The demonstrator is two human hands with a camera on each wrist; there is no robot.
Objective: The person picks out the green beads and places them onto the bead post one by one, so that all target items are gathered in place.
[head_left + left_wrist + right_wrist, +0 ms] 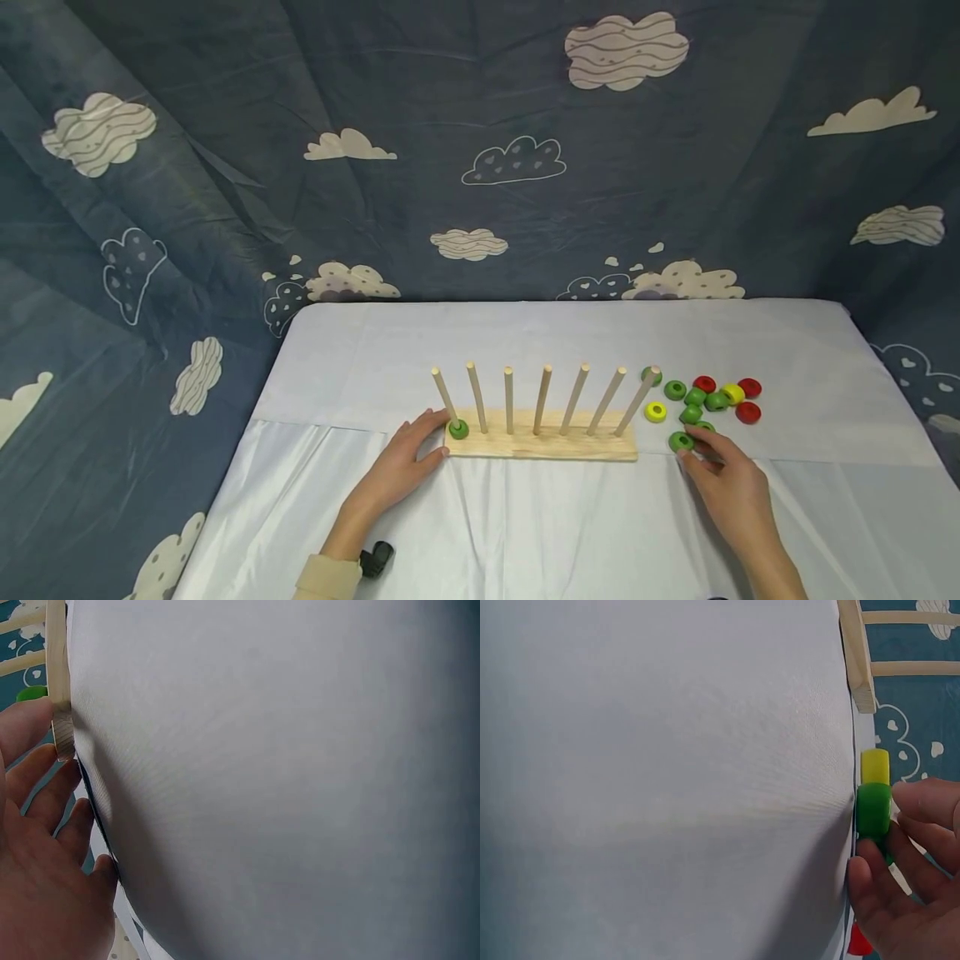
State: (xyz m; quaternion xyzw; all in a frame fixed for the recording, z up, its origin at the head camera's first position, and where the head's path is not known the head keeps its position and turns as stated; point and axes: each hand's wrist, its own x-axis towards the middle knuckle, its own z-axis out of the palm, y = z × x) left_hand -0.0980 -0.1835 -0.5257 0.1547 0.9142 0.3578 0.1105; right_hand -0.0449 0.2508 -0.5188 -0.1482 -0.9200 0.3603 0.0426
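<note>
The right forearm runs out of the head view at the bottom, and the left sleeve is cut off there too. A black device is partly hidden behind the left wrist. The last peg crosses in front of one far bead, and the right hand covers part of another bead just beyond its fingers. Each wrist view catches only one end of the board, and the white cloth fills most of the rest.

The right grip is narrow: thumb and forefinger close about a green bead at the near edge of the loose pile, right of the board. Whether that bead is off the bench I cannot tell. The left hand grips the board's left end, its thumb at the near corner and forefinger at the far one; in the left wrist view the other fingers spread below. Beside it, a green ring sits at the foot of the leftmost peg.
</note>
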